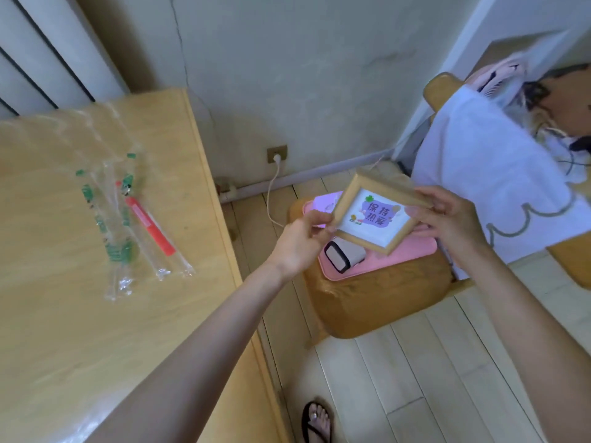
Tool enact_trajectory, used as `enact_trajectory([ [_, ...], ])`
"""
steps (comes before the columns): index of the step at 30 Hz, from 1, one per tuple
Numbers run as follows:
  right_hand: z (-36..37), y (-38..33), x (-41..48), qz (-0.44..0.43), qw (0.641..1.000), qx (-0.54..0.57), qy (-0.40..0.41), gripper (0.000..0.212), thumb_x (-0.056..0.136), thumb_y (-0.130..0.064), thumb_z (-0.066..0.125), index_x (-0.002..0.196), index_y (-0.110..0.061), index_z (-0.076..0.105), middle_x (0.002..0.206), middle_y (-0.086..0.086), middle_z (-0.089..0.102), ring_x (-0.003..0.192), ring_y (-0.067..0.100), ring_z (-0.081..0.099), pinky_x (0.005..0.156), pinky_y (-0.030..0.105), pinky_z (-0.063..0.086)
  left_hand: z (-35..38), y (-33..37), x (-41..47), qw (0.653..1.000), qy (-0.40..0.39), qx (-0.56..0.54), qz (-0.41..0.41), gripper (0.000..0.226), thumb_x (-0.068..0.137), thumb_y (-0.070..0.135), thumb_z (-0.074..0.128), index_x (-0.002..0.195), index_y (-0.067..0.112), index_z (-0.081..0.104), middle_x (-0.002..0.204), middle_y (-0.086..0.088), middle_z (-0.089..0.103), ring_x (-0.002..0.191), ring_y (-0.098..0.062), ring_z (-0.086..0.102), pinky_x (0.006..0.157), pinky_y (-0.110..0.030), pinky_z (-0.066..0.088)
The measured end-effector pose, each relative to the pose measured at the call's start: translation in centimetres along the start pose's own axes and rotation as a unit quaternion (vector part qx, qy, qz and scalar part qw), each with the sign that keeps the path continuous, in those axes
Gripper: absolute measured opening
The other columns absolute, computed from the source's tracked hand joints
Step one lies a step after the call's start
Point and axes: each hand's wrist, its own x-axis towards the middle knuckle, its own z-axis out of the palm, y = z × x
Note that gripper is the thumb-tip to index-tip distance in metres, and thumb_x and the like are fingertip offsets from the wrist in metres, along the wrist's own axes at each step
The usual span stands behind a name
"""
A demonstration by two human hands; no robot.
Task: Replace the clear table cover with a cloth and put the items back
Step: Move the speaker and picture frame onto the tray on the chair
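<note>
I hold a small wooden picture frame (375, 212) with a purple and white picture, in the air above the chair to the right of the table. My left hand (300, 243) pinches its lower left corner and my right hand (447, 219) grips its upper right edge. The wooden table (48, 314) on the left wears a clear plastic cover (38, 148). On it lie clear wrapped packets with green print (112, 231) and a red pen-like item in a clear sleeve (150, 230). A white cloth with a green scalloped line (486, 174) hangs over the chair back.
A wooden chair (377, 302) stands beside the table, with a pink pad (412, 251) and a small white and black device (343, 255) on its seat. A cable (271, 193) runs from a wall socket to the chair. Clothes lie at far right. My sandalled foot (316, 422) stands on the floorboards.
</note>
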Motion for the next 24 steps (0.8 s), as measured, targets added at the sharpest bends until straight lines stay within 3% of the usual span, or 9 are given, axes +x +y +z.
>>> enact_trajectory([
  [3,-2.4,4.4,0.4,0.055,0.998,-0.016,0.016,0.028,0.082,0.002,0.064,0.089,-0.026,0.063,0.071,-0.014,0.070,0.065,0.006,0.065,0.053,0.022,0.057,2.5,-0.4,0.3,0.999,-0.037,0.017,-0.028,0.022,0.095,0.021,0.053,0.112,0.012,0.063,0.111,-0.005,0.067,0.104,-0.018,0.061,0.087,-0.022,0.043],
  [9,-4.9,15.1,0.8,0.190,0.980,-0.034,0.056,0.024,0.084,-0.002,0.065,0.103,-0.014,0.058,0.091,0.009,0.061,0.065,0.021,0.058,0.057,0.032,0.055,5.5,-1.4,0.8,0.998,-0.041,0.010,-0.046,0.008,0.094,0.018,0.054,0.098,0.017,0.060,0.107,-0.006,0.068,0.099,-0.024,0.065,0.091,-0.036,0.050],
  [15,-4.0,23.3,0.4,0.283,0.947,-0.039,0.147,0.017,0.077,-0.007,0.073,0.088,-0.012,0.060,0.096,0.018,0.065,0.071,0.034,0.064,0.063,0.043,0.058,5.9,-2.5,0.7,0.998,-0.027,0.019,-0.049,0.011,0.094,0.017,0.053,0.099,0.014,0.062,0.105,-0.010,0.069,0.097,-0.029,0.065,0.092,-0.043,0.049],
  [17,-3.6,25.1,0.5,0.307,0.935,-0.021,0.176,0.022,0.075,-0.007,0.076,0.089,-0.009,0.059,0.098,0.022,0.066,0.070,0.035,0.065,0.060,0.044,0.059,5.6,-2.9,0.7,0.998,-0.025,0.035,-0.042,0.010,0.094,0.018,0.053,0.098,0.015,0.062,0.104,-0.009,0.069,0.096,-0.028,0.065,0.092,-0.042,0.050],
  [24,-1.9,29.1,2.3,0.334,0.915,0.009,0.228,0.032,0.075,0.000,0.075,0.101,-0.005,0.057,0.111,0.025,0.061,0.076,0.035,0.062,0.071,0.045,0.056,3.8,-3.6,1.1,0.998,0.017,0.052,-0.024,0.012,0.094,0.017,0.053,0.098,0.013,0.064,0.099,-0.004,0.071,0.095,-0.024,0.066,0.092,-0.038,0.050],
])
